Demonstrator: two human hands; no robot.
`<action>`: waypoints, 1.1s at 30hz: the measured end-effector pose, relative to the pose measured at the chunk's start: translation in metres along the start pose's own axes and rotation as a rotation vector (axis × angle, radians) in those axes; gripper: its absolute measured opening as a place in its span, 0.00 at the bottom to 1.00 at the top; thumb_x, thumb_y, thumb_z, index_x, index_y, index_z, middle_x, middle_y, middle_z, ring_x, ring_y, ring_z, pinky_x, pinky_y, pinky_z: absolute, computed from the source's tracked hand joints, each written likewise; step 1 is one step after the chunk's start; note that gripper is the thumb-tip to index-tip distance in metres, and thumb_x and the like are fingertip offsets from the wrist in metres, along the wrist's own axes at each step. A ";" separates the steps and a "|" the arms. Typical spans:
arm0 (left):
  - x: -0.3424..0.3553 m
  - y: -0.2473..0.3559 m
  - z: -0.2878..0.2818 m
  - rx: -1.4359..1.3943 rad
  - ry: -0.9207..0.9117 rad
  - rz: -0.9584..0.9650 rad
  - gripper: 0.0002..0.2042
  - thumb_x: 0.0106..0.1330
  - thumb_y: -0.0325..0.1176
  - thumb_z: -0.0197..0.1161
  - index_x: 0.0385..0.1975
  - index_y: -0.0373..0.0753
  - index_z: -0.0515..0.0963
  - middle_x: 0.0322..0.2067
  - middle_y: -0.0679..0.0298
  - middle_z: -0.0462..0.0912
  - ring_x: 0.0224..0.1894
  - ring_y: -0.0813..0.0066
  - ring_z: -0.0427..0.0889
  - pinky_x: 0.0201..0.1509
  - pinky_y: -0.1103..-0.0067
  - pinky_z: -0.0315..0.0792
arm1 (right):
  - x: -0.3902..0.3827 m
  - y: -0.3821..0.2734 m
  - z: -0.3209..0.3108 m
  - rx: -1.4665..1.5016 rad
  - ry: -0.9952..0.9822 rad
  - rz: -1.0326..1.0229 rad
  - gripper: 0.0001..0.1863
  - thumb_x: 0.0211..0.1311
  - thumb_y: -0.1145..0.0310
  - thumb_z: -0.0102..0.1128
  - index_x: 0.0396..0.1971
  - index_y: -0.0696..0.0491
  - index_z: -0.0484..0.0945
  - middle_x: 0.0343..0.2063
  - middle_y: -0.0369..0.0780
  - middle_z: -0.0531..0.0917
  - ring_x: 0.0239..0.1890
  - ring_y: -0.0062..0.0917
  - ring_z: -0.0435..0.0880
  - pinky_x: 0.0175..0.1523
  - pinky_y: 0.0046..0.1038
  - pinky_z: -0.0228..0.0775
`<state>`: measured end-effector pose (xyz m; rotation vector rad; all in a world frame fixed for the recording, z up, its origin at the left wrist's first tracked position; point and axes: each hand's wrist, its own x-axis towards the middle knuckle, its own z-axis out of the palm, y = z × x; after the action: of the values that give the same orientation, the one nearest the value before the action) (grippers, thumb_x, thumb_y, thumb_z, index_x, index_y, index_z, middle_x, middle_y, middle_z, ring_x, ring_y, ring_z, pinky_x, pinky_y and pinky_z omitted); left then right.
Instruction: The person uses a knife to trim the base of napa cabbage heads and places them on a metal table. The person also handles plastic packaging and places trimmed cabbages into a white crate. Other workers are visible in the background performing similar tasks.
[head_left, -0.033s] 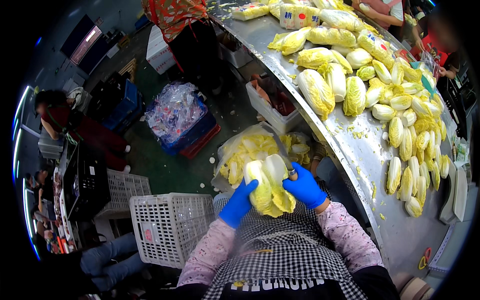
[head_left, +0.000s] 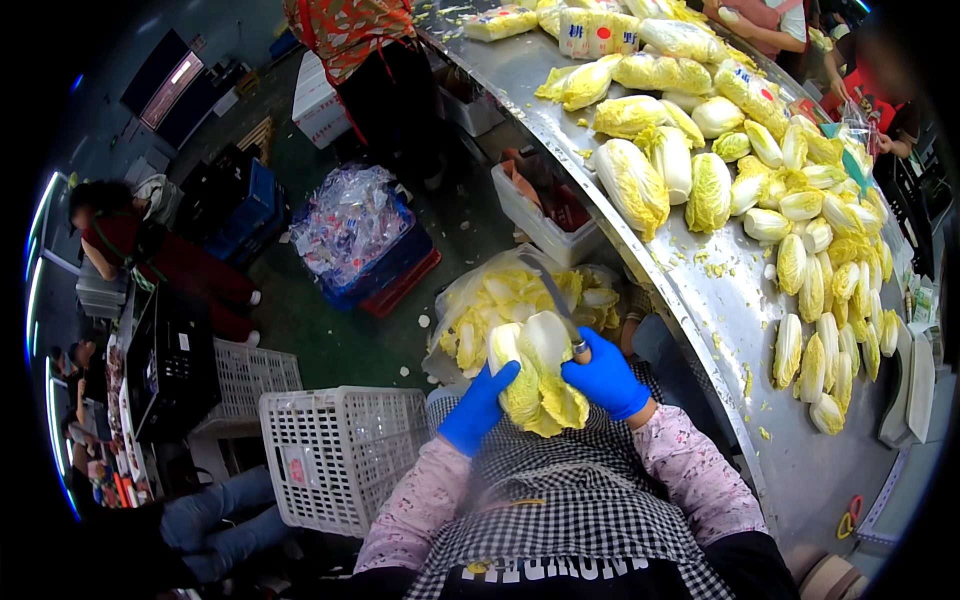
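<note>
A napa cabbage (head_left: 522, 378), pale green to yellow with white stem ends up, is held in front of my apron. My left hand (head_left: 474, 412), in a blue glove, is closed round its left side. In my blue-gloved right hand (head_left: 607, 380) is the handle of a knife (head_left: 556, 292), its long blade pointing up and away past the cabbage's right side. That hand also lies against the loose leaf on the right. Beyond the cabbage, low down, a clear plastic bag (head_left: 450, 310) holds yellow trimmed leaves.
To the right curves a steel table (head_left: 690, 290) with many cabbages (head_left: 632, 185), some bagged. A white slatted crate (head_left: 340, 455) stands at my left. Farther off is a blue crate (head_left: 375, 275) of plastic bags. Other people (head_left: 865, 85) stand around the table and at far left.
My right hand and the knife have shifted slightly left. The cabbage's right part has moved a little with them; my left hand stays almost in place.
</note>
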<state>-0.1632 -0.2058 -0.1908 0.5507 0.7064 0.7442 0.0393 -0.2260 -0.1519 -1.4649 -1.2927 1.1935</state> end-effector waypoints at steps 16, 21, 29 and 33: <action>0.007 0.000 -0.008 -0.238 -0.118 0.109 0.35 0.58 0.34 0.59 0.66 0.40 0.51 0.62 0.59 0.61 0.62 0.60 0.63 0.63 0.57 0.62 | 0.035 0.053 0.005 -0.440 0.170 -0.059 0.20 0.51 0.67 0.60 0.46 0.54 0.73 0.36 0.48 0.81 0.38 0.40 0.81 0.44 0.32 0.73; 0.018 -0.008 -0.001 -0.189 -0.026 0.129 0.28 0.66 0.31 0.54 0.65 0.36 0.53 0.58 0.57 0.65 0.58 0.63 0.69 0.61 0.70 0.66 | 0.016 0.014 0.011 -0.014 -0.084 0.022 0.29 0.53 0.54 0.65 0.50 0.57 0.71 0.44 0.48 0.81 0.43 0.33 0.82 0.47 0.31 0.73; 0.013 -0.003 0.002 0.068 -0.058 0.107 0.31 0.60 0.32 0.60 0.63 0.34 0.56 0.55 0.55 0.68 0.57 0.65 0.70 0.59 0.74 0.67 | 0.005 -0.006 0.006 -0.194 -0.183 -0.040 0.26 0.51 0.61 0.65 0.48 0.57 0.71 0.37 0.48 0.81 0.38 0.34 0.83 0.44 0.31 0.74; 0.010 -0.005 0.005 -0.119 -0.170 0.119 0.37 0.56 0.39 0.64 0.64 0.34 0.54 0.59 0.55 0.66 0.59 0.64 0.68 0.62 0.72 0.65 | 0.005 -0.012 0.013 -0.223 -0.177 -0.057 0.23 0.49 0.62 0.64 0.45 0.57 0.72 0.33 0.49 0.82 0.35 0.37 0.83 0.42 0.32 0.74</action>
<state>-0.1521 -0.2026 -0.1947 0.5437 0.4713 0.8343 0.0247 -0.2193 -0.1439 -1.4933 -1.6204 1.1933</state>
